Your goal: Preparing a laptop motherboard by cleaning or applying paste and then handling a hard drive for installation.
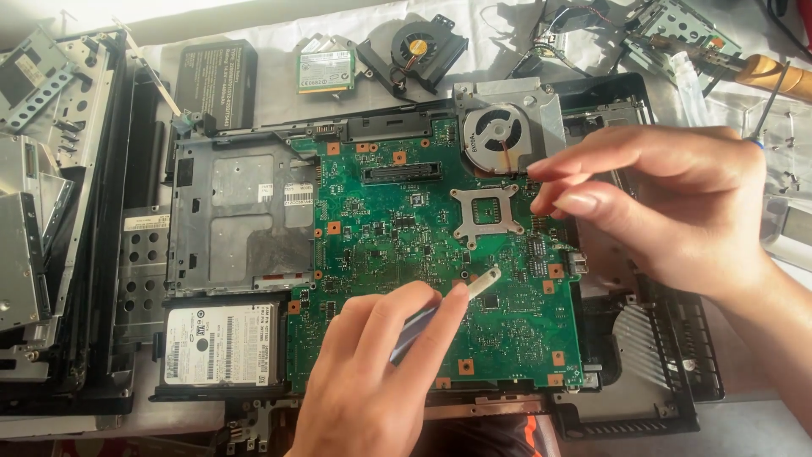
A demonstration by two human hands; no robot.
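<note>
Gripped in the left hand: a slim pale tool, pinched between thumb and fingers, white tip resting on the green motherboard just below the square metal processor bracket. Hovered over the board's right edge: the right hand, empty, fingers loosely open and extended leftward, fingertips close to the round cooling fan and its silver housing; contact with the board impossible to tell. Seated in an opened black laptop chassis, the board itself, centre of the view. Lodged in the chassis's lower left bay: a hard drive with a white label. Above it, a bare grey metal tray. Scattered beyond the chassis on the pale cloth: a black battery pack, a small green wireless card, a second loose black fan. Stacked at the far left: metal brackets and frames. At the upper right, a wooden-handled tool.
</note>
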